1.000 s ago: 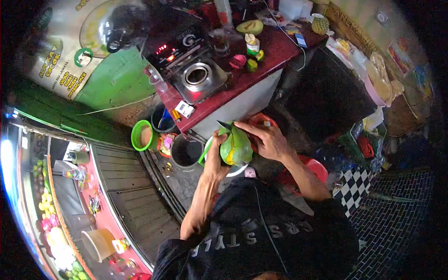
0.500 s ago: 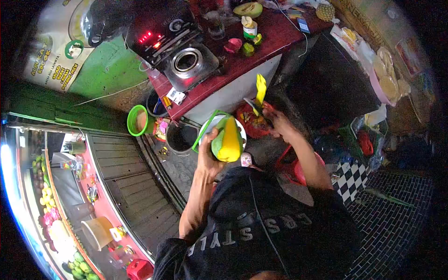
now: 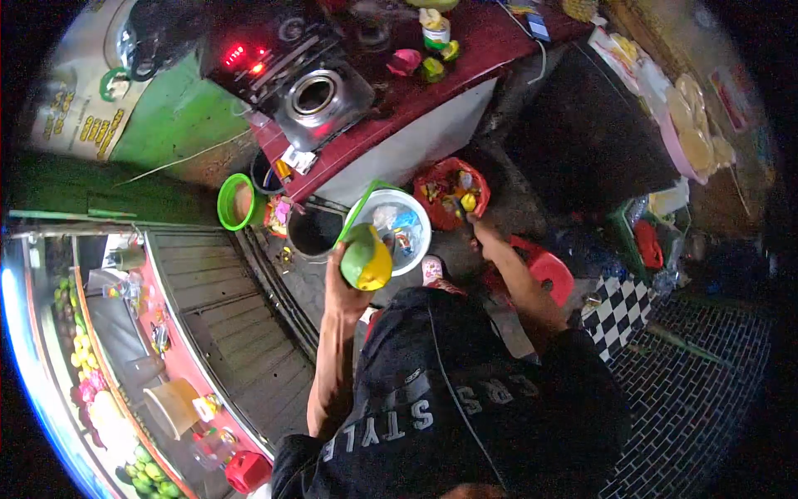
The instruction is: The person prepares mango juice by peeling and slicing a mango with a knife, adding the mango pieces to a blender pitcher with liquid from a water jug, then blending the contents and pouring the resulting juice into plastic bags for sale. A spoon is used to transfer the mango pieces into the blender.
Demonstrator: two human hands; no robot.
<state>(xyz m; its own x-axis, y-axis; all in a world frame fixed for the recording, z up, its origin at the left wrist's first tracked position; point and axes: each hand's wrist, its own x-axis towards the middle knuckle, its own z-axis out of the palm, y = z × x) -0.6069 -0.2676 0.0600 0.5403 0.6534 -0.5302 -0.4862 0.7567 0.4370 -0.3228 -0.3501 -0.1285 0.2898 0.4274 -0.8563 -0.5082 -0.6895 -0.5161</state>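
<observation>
My left hand (image 3: 339, 289) grips a mango (image 3: 366, 259) from below, held up in front of my chest. The fruit is part peeled, green skin on its left and bare yellow flesh on its right. My right hand (image 3: 480, 226) reaches out low to the rim of a red bag (image 3: 440, 179) full of fruit scraps, and a yellow strip of peel (image 3: 468, 202) lies just past its fingers. The fingers are closed around a knife handle, but the blade is hard to make out.
A white bucket (image 3: 416, 248) holding packets stands below the mango, beside a black bucket (image 3: 314, 233) and a green bowl (image 3: 224, 202). Behind is a red counter (image 3: 465, 71) with a machine (image 3: 299, 79). A red stool (image 3: 550, 273) is at my right; fruit shelves (image 3: 91, 399) are at the left.
The right hand cut a strip of peel off the mango, lifted it on the knife, then dropped low to the red bag. The left hand turned the mango and lowered it slightly.
</observation>
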